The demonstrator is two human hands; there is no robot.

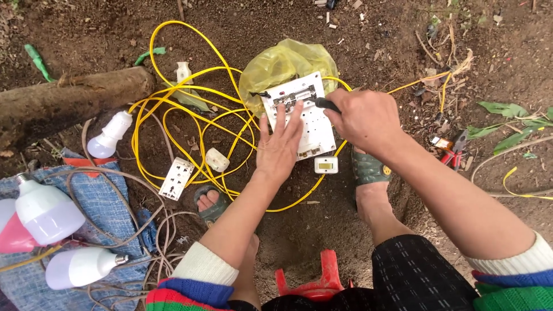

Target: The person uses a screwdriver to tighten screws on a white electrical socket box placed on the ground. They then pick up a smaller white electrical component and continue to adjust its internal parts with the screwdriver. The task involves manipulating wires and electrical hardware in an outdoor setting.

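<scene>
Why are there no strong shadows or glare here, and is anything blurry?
Head view: soft, even daylight, so only faint shadow lies under the left hand and right hand; the white panel shows no glare; the centre is sharp, while the bulbs at the left edge look slightly soft and stretched.

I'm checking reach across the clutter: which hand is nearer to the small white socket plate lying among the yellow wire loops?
The left. The left hand rests flat on the white board, just right of the socket plate. The right hand grips a dark tool handle farther right, beyond the board.
</scene>
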